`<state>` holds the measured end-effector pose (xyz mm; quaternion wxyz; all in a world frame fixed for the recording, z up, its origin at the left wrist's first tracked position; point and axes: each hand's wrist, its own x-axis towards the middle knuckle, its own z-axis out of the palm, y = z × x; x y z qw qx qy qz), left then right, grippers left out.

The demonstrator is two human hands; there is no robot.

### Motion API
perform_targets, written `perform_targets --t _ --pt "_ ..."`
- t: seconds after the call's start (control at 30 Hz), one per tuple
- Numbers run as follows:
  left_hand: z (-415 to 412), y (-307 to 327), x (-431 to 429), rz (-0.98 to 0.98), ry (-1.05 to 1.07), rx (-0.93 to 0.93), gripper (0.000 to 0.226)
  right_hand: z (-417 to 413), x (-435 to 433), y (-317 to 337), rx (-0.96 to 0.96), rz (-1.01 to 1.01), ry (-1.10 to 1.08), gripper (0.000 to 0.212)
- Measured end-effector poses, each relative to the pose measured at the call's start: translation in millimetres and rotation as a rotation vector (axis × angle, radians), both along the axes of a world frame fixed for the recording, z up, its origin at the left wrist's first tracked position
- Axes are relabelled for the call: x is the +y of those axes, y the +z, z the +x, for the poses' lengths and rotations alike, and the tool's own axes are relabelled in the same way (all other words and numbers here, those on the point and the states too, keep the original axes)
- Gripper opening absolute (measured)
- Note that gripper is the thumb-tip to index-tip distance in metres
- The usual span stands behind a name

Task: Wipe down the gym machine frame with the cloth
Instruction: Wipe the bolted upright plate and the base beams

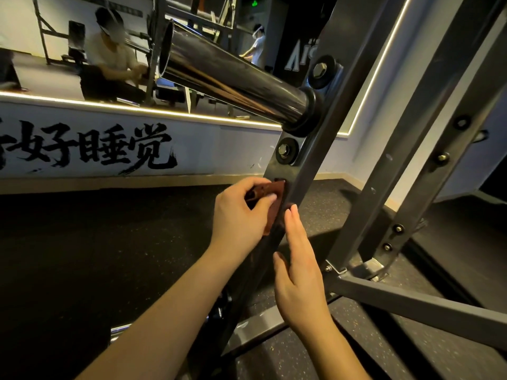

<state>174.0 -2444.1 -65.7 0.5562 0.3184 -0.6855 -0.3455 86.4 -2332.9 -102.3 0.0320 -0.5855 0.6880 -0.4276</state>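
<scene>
— Just below the middle of the frame, our left hand [238, 212] grips the brown cloth [277, 197] and presses it against the slanted frame post [310, 171], under the lower bolt [286, 150].
— And our right hand [299, 264]?
— Fingers straight, lying flat along the post just beside the cloth, holding nothing.
— So we judge we are mid-wipe on this post, with plenty of frame left.
— Agreed. Next we likely need firm pressure and a slide down toward the lower centre, our right hand giving way; the chrome sleeve [233, 78] at upper centre waits.
</scene>
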Motion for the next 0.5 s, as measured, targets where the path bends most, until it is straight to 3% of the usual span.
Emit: perform_targets --t 0.1,0.23,0.27,0.4,0.5 --pt "-6 -3 -24 0.188 0.073 0.093 0.019 -2 2 3 0.048 0.035 -0.001 0.083" --pt "-2 -43 -37 0.673 0.079 0.078 0.016 -6 5 17 0.117 0.042 -0.010 0.086" --pt "0 -49 -35 0.687 0.090 0.087 0.018 -5 4 24 0.124 0.021 -0.011 0.086" --pt "-2 -14 -16 0.326 0.027 0.183 0.020 -6 -6 34 0.117 -0.035 -0.026 0.083" --pt "-17 15 -2 0.093 0.046 0.156 0.015 -2 -9 29 0.103 -0.062 -0.027 0.083"
